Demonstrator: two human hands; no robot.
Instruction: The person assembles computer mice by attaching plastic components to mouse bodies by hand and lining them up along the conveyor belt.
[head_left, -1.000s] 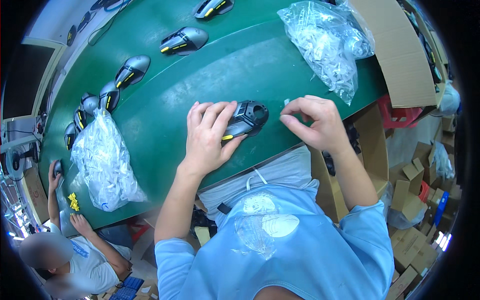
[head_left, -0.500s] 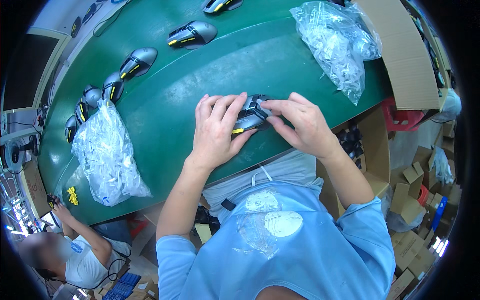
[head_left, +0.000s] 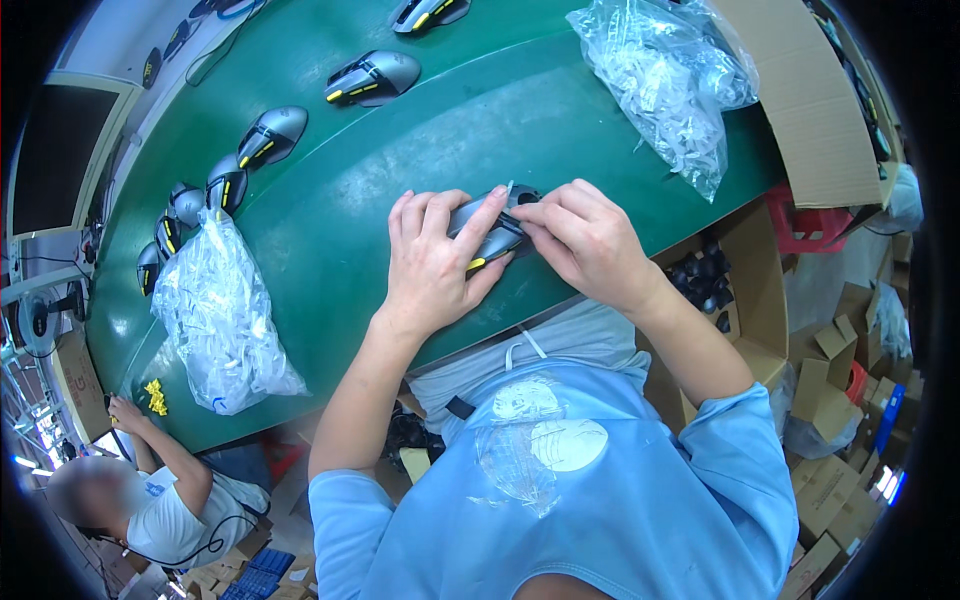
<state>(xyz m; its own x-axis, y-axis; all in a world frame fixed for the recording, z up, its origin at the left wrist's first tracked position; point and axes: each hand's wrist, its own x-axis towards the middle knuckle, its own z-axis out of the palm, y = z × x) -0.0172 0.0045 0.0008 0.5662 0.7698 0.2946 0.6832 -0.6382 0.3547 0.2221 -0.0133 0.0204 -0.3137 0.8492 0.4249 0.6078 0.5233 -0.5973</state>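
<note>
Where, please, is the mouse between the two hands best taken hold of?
The mouse is probably best gripped across its long sides, from the left, by the left hand: its body is elongated, and the right hand crowds its right end.

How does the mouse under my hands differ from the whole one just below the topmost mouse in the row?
The handled mouse is gripped by the left hand, with the right hand at its right end; the row mouse lies untouched.
Fingers partly cover the handled mouse; the row mouse shows unobstructed.
The handled mouse's right end has a dark round part; the row mouse's is smooth grey.
Both are grey and black with yellow accents.
</note>
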